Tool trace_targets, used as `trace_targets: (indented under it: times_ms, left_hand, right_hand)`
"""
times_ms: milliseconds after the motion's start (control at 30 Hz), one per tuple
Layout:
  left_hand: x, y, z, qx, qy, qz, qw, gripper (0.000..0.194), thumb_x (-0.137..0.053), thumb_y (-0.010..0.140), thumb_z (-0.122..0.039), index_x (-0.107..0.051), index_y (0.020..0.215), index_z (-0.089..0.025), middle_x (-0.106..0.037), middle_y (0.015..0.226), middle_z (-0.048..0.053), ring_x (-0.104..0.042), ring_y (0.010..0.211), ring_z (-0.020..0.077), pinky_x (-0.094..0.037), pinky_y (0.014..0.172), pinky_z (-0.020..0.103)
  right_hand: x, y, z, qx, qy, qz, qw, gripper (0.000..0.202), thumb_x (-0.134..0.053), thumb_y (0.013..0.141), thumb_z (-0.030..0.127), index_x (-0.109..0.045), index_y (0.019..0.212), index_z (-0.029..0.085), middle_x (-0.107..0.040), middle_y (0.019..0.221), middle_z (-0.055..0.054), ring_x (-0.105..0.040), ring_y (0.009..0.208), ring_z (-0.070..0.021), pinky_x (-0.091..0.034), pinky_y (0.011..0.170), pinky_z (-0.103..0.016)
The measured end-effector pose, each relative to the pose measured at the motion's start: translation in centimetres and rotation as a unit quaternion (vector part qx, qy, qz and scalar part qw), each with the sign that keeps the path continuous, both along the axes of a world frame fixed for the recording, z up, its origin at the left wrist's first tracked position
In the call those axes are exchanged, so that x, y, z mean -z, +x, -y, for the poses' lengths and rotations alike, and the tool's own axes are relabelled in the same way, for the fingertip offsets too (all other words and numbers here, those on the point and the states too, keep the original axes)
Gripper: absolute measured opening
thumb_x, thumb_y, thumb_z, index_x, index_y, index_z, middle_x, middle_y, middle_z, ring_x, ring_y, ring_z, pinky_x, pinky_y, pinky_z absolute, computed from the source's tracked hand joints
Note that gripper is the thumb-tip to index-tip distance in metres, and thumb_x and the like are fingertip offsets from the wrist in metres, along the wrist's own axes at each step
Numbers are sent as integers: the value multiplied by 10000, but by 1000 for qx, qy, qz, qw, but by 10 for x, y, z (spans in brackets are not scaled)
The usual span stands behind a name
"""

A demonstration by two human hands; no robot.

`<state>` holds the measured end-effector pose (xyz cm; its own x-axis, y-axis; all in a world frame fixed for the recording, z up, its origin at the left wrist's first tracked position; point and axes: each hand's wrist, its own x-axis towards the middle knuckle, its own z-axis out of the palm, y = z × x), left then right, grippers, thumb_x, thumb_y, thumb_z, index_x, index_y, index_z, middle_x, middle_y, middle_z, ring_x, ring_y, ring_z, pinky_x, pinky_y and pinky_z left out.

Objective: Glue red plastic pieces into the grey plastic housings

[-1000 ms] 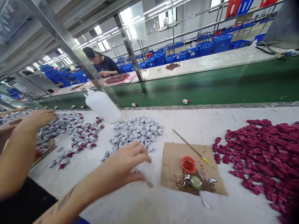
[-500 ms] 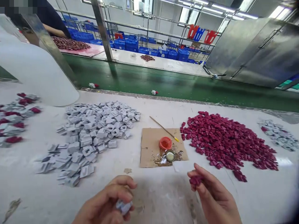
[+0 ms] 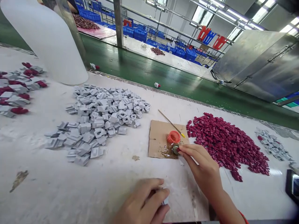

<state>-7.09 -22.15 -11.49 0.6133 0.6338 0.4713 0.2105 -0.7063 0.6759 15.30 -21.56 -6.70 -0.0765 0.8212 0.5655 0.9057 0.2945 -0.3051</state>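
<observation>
My left hand (image 3: 149, 202) is closed around a grey-white plastic piece (image 3: 165, 199) near the table's front edge, with most of the piece hidden by the fingers. My right hand (image 3: 201, 165) pinches a small dark red piece (image 3: 178, 150) at a round bottle cap (image 3: 175, 149) on the cardboard (image 3: 156, 140). Glossy brown liquid surrounds the cap. Just behind it stands an open red-orange container (image 3: 173, 137). A thin stick with a yellow tip (image 3: 171, 123) lies across the cardboard's back edge.
Grey-white pieces (image 3: 100, 115) are heaped left, dark red pieces (image 3: 229, 143) right. Joined pieces (image 3: 18, 88) lie far left; more grey ones (image 3: 273, 144) far right. A white curved object (image 3: 53, 46) stands back left. Beyond runs a green conveyor (image 3: 130, 70).
My right hand has moved forward and left, bringing the red piece to the cap. My left hand has moved right with its grey-white piece. The camera view has tilted and shifted.
</observation>
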Motion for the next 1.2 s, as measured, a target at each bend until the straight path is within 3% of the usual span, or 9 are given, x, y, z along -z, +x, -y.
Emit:
trace_targets:
  times_ms: [133,233,300,433,567,933,1067,1133,1200]
  left_hand:
    - [-4,2,2,-20,-45,3,999,210,-506,914,-161,-597,1092,-226,-691,979,48,-703,812,138,-592,714,170]
    - [-6,2,-3,-9,-11,6,1000,199,-559,880,-121,-613,1050,-209,-702,960,43,-695,833,159,-598,759,216]
    - [-7,2,-6,-12,-1,11,1000,233,-622,839,-113,-603,1058,-189,-713,943,41,-684,903,188,-587,824,255]
    - [-6,1,-8,-32,-74,9,997,309,-684,789,-123,-571,1068,-192,-716,950,35,-657,970,199,-567,844,259]
    - [-7,2,-7,-29,-94,20,995,252,-689,803,-149,-586,1029,-193,-713,904,22,-644,967,196,-560,846,260]
    - [-17,5,-11,-20,-102,42,994,165,-661,834,-140,-610,989,-163,-722,860,33,-632,882,198,-570,810,273]
    - [-16,5,-11,-11,-107,34,994,191,-644,833,-108,-607,1010,-169,-718,892,33,-634,913,184,-560,800,236]
    - [-14,6,-9,-1,-90,11,996,222,-638,828,-102,-597,1031,-182,-718,912,21,-642,931,170,-546,834,216]
    - [-11,5,-7,0,-70,-10,998,212,-638,833,-149,-593,1031,-209,-718,915,3,-657,914,155,-540,828,188]
  right_hand:
    - [-2,0,-3,-10,-3,8,1000,175,-588,886,104,-680,979,219,-713,921,-28,-657,871,-176,-562,764,-322]
    - [-6,-3,5,-2,7,-6,1000,223,-611,860,66,-663,1011,222,-700,947,-33,-647,897,-175,-548,796,-331]
    - [-6,-10,16,3,7,-52,999,261,-621,846,51,-647,1039,225,-688,954,-35,-643,902,-175,-544,797,-331]
    - [2,-30,47,-21,-42,-202,978,274,-617,834,53,-645,1048,221,-685,920,-42,-650,862,-183,-570,710,-302]
    - [12,-45,66,-36,-57,-248,966,212,-626,847,99,-663,1018,220,-695,867,-51,-664,807,-191,-589,665,-300]
    - [13,-42,64,-124,-131,-193,965,321,-599,813,-21,-612,1074,166,-659,945,-74,-636,904,-174,-583,715,-269]
    - [13,-47,65,-122,-134,-181,967,363,-592,798,-60,-581,1079,169,-645,933,-76,-626,884,-169,-579,684,-263]
    - [15,-50,66,-123,-131,-178,968,351,-588,821,-38,-565,1087,189,-654,939,-67,-637,868,-155,-580,694,-250]
    - [18,-49,69,-122,-116,-168,971,276,-584,896,105,-542,1152,197,-674,969,-71,-654,889,-156,-583,740,-249]
